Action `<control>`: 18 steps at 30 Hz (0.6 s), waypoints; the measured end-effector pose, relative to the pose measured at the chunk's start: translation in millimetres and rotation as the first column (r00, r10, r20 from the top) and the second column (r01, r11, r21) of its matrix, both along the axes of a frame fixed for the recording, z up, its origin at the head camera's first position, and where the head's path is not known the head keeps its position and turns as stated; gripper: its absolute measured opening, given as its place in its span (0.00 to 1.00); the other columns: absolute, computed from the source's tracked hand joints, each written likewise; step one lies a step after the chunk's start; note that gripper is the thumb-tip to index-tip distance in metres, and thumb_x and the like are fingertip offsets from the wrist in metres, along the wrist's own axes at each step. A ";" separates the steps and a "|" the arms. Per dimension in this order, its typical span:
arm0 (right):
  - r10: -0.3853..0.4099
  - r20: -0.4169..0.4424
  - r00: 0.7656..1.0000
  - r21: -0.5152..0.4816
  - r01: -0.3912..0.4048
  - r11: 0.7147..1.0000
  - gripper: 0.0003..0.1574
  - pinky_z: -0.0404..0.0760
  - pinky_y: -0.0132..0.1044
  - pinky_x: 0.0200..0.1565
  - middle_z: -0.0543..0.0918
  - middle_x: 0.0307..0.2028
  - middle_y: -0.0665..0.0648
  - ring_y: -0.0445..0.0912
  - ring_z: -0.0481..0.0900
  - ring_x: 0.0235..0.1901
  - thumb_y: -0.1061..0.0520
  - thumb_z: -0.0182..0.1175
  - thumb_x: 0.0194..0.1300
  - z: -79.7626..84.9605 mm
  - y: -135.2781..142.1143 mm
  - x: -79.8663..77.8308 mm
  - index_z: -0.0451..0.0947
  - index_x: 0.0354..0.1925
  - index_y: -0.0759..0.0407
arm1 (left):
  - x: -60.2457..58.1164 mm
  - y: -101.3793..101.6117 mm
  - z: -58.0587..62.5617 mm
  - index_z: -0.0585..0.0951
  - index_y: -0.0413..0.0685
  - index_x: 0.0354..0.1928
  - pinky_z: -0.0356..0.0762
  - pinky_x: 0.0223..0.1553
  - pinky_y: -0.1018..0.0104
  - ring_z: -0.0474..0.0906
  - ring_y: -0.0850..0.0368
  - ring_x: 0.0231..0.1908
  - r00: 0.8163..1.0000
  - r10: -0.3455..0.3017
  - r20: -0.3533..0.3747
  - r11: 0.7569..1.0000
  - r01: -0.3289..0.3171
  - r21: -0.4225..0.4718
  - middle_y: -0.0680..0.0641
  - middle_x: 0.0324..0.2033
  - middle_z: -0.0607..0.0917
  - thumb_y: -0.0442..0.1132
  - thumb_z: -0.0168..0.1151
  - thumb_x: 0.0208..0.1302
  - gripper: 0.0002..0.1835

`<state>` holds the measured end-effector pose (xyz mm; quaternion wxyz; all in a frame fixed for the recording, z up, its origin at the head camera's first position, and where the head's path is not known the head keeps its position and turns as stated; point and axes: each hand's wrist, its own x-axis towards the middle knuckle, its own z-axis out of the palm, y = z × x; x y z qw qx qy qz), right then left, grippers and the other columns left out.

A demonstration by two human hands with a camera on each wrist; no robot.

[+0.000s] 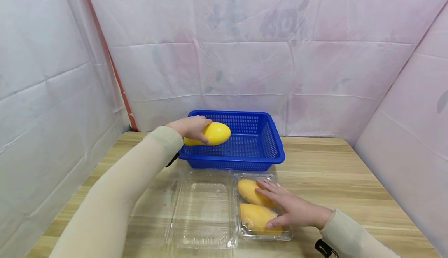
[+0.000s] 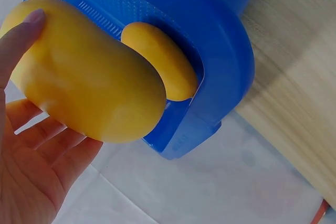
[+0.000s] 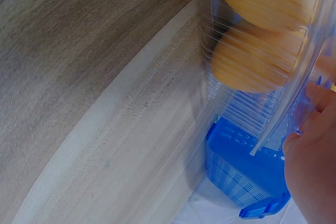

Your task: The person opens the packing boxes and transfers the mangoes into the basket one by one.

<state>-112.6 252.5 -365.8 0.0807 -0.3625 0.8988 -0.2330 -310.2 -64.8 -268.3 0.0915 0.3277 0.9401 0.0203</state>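
Observation:
My left hand [image 1: 194, 128] grips a smooth yellow mango [image 1: 218, 133] over the left part of the blue basket [image 1: 278, 149]. Thumb on one side and fingers on the other show in the left wrist view. A second mango [image 2: 160, 61] lies inside the basket, in its corner. My right hand [image 1: 294, 207] rests with spread fingers over a clear plastic clamshell box [image 1: 285, 234]. Inside that box lie two mangoes, a rear mango [image 1: 252, 192] and a front mango [image 1: 259, 217]. The fingertips are at the rear mango and the thumb is at the front one.
The clamshell's clear lid half [image 1: 206, 211] lies spread flat to the left of the filled half. Both sit on a wood-grain table [image 1: 325, 164] in front of the basket. Pale cloth walls [image 1: 245, 67] stand behind and at both sides.

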 end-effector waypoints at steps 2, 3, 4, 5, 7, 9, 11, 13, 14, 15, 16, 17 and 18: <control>-0.004 0.014 1.000 -0.003 0.004 1.000 0.53 0.48 0.62 0.59 0.51 0.70 0.62 0.62 0.46 0.68 0.34 0.62 0.52 0.2 -0.1 -0.1 0.59 0.69 0.57 | -0.3 0.5 -0.6 0.67 0.45 0.64 0.69 0.53 0.58 0.70 0.52 0.47 1.000 -0.001 0.000 1.000 0.001 -0.001 0.45 0.51 0.76 0.56 0.67 0.52 0.40; -0.007 0.021 1.000 -0.003 0.007 1.000 0.53 0.48 0.62 0.59 0.51 0.70 0.62 0.62 0.46 0.68 0.33 0.61 0.52 0.3 -0.1 -0.1 0.58 0.69 0.57 | -0.4 0.8 -0.8 0.67 0.45 0.64 0.68 0.53 0.57 0.70 0.52 0.47 1.000 -0.001 0.002 1.000 0.001 0.000 0.45 0.51 0.76 0.55 0.67 0.52 0.40; -0.009 0.029 1.000 -0.003 0.009 1.000 0.53 0.48 0.62 0.59 0.51 0.70 0.62 0.62 0.46 0.68 0.33 0.61 0.52 0.3 0.1 -0.1 0.58 0.69 0.56 | -0.5 1.2 -1.1 0.67 0.45 0.64 0.68 0.53 0.57 0.70 0.52 0.47 1.000 0.000 0.005 1.000 0.000 0.001 0.45 0.51 0.75 0.56 0.67 0.52 0.40; -0.010 0.034 0.999 -0.002 0.010 1.000 0.53 0.48 0.62 0.59 0.51 0.70 0.61 0.62 0.46 0.68 0.33 0.61 0.52 0.1 0.2 -0.2 0.58 0.69 0.56 | -0.6 1.5 -1.5 0.67 0.45 0.64 0.68 0.53 0.57 0.70 0.52 0.47 1.000 0.001 0.008 1.000 -0.001 0.003 0.45 0.51 0.75 0.56 0.67 0.52 0.40; -0.010 0.035 0.999 0.000 0.010 1.000 0.53 0.47 0.62 0.59 0.50 0.71 0.61 0.62 0.45 0.68 0.33 0.61 0.53 -0.3 0.5 -0.4 0.58 0.69 0.55 | -0.9 2.1 -2.6 0.66 0.46 0.65 0.68 0.53 0.57 0.69 0.52 0.47 1.000 0.008 0.018 1.000 -0.008 0.004 0.45 0.51 0.75 0.55 0.66 0.53 0.40; -0.008 0.030 1.000 0.000 0.008 1.000 0.53 0.46 0.58 0.61 0.50 0.71 0.61 0.62 0.45 0.68 0.33 0.61 0.53 -0.9 0.8 -0.3 0.58 0.69 0.55 | -1.0 2.8 -3.8 0.67 0.46 0.64 0.68 0.53 0.57 0.69 0.52 0.47 0.999 0.014 0.029 1.000 -0.014 0.008 0.45 0.51 0.75 0.55 0.67 0.53 0.39; -0.003 0.023 1.000 -0.002 0.003 1.000 0.53 0.44 0.53 0.63 0.51 0.70 0.61 0.62 0.46 0.68 0.33 0.61 0.53 -1.0 0.6 0.0 0.58 0.69 0.55 | -0.8 3.3 -4.9 0.67 0.47 0.64 0.68 0.52 0.56 0.69 0.52 0.47 0.999 0.016 0.030 1.000 -0.016 0.007 0.46 0.51 0.75 0.55 0.67 0.53 0.39; -0.002 0.022 1.000 -0.003 0.002 1.000 0.53 0.44 0.53 0.63 0.51 0.70 0.62 0.62 0.46 0.68 0.34 0.61 0.53 -0.7 0.2 0.4 0.58 0.69 0.55 | -0.6 4.1 -5.5 0.67 0.47 0.64 0.68 0.53 0.56 0.69 0.52 0.46 0.999 0.016 0.031 1.000 -0.016 0.005 0.46 0.51 0.75 0.54 0.67 0.52 0.39; -0.002 0.023 1.000 -0.004 0.002 1.000 0.53 0.45 0.54 0.63 0.51 0.70 0.62 0.62 0.46 0.68 0.34 0.61 0.53 -0.5 0.2 0.6 0.58 0.69 0.56 | -0.5 4.6 -5.7 0.67 0.47 0.64 0.68 0.53 0.56 0.69 0.53 0.46 0.999 0.014 0.028 1.000 -0.014 0.001 0.46 0.51 0.75 0.54 0.67 0.52 0.38; -0.001 0.023 1.000 -0.004 0.001 1.000 0.53 0.45 0.54 0.63 0.51 0.70 0.62 0.62 0.46 0.68 0.34 0.61 0.53 -0.3 -0.1 0.6 0.58 0.69 0.56 | -0.5 4.9 -6.1 0.68 0.47 0.64 0.68 0.53 0.56 0.70 0.53 0.46 1.000 0.012 0.027 1.000 -0.012 -0.001 0.46 0.51 0.75 0.54 0.67 0.52 0.38; 0.000 0.021 1.000 -0.003 0.000 1.000 0.53 0.47 0.58 0.62 0.51 0.70 0.63 0.63 0.46 0.68 0.34 0.61 0.53 -0.2 -0.2 0.5 0.58 0.69 0.56 | -0.2 5.2 -6.4 0.68 0.47 0.64 0.68 0.53 0.57 0.70 0.53 0.46 1.000 0.011 0.024 1.000 -0.010 -0.006 0.46 0.51 0.75 0.54 0.67 0.52 0.38; -0.002 0.021 1.000 -0.001 0.002 1.000 0.53 0.48 0.63 0.59 0.51 0.70 0.63 0.63 0.46 0.68 0.34 0.61 0.53 0.0 -0.3 0.5 0.58 0.69 0.56 | 0.1 5.7 -6.6 0.68 0.47 0.64 0.68 0.53 0.57 0.70 0.53 0.46 1.000 0.010 0.024 1.000 -0.009 -0.008 0.46 0.51 0.75 0.53 0.67 0.52 0.38; 0.000 0.020 1.000 -0.002 0.000 1.000 0.53 0.48 0.63 0.59 0.51 0.70 0.63 0.63 0.46 0.68 0.34 0.61 0.53 -0.1 -0.3 0.3 0.58 0.69 0.56 | 0.0 6.1 -7.2 0.68 0.47 0.63 0.68 0.53 0.57 0.70 0.53 0.46 1.000 0.010 0.024 1.000 -0.010 -0.012 0.46 0.51 0.75 0.53 0.67 0.52 0.38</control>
